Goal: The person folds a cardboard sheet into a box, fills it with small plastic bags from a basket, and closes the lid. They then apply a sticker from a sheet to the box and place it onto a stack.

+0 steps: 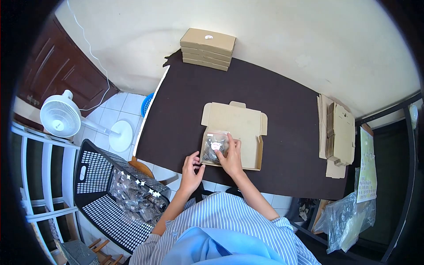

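An open cardboard box [247, 152] lies on the dark tabletop in front of me, its lid folded back away from me. In its left half sits a clear plastic bag [210, 154] with dark, cable-like contents and a white round sticker. My right hand [232, 160] grips the right side of this bag, thumb on its front part and fingers along its far right edge. At the box's near left corner is my left hand [191, 171], fingers bent and apart, holding nothing; whether it touches the cardboard I cannot tell.
Closed boxes [207, 42] are stacked at the table's back edge. Flattened cardboard [340, 132] lies at the right. On the left, a black crate [95, 172] holds many similar bags [137, 198], and a white fan [62, 115] stands on the floor. Plastic sheeting [346, 221] hangs at lower right.
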`<move>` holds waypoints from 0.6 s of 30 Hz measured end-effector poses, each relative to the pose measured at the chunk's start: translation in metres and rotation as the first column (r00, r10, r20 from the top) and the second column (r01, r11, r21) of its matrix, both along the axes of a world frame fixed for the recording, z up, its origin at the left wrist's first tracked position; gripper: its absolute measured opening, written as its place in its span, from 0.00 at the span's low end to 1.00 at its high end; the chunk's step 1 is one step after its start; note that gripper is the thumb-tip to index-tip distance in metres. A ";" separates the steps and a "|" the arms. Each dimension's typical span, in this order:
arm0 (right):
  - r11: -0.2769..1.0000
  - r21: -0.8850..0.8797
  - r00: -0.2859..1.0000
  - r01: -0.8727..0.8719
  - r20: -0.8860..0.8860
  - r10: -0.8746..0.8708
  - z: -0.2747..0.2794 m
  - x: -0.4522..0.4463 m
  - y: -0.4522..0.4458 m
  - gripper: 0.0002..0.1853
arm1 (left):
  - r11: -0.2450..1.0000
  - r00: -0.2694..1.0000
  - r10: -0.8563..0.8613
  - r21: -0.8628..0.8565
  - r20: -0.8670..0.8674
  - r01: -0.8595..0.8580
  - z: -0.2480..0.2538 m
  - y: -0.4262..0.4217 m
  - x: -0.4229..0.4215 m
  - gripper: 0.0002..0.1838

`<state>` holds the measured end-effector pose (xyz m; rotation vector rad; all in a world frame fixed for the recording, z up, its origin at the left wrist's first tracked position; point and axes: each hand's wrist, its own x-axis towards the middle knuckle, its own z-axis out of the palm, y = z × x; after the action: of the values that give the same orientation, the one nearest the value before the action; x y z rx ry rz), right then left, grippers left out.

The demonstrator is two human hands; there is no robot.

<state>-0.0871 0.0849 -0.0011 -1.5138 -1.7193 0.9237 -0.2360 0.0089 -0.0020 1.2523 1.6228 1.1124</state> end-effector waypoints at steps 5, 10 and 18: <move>0.975 0.175 0.956 -0.137 0.281 0.084 0.010 0.001 -0.003 0.26 | 1.000 1.000 -0.011 -0.005 -0.016 0.010 0.002 0.001 -0.001 0.23; 0.949 0.157 0.904 -0.273 0.379 0.198 0.013 0.009 -0.001 0.22 | 0.999 0.999 0.046 0.023 -0.018 -0.046 0.002 -0.003 0.008 0.25; 0.810 -0.045 0.686 -0.585 0.505 0.524 0.009 0.013 -0.006 0.37 | 0.885 0.881 0.461 0.127 -0.105 -0.448 0.041 -0.063 0.039 0.30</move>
<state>-0.0736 0.0793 0.0076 -1.2153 -2.6695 0.7126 -0.1965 -0.0541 0.0391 1.0460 2.0543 1.4337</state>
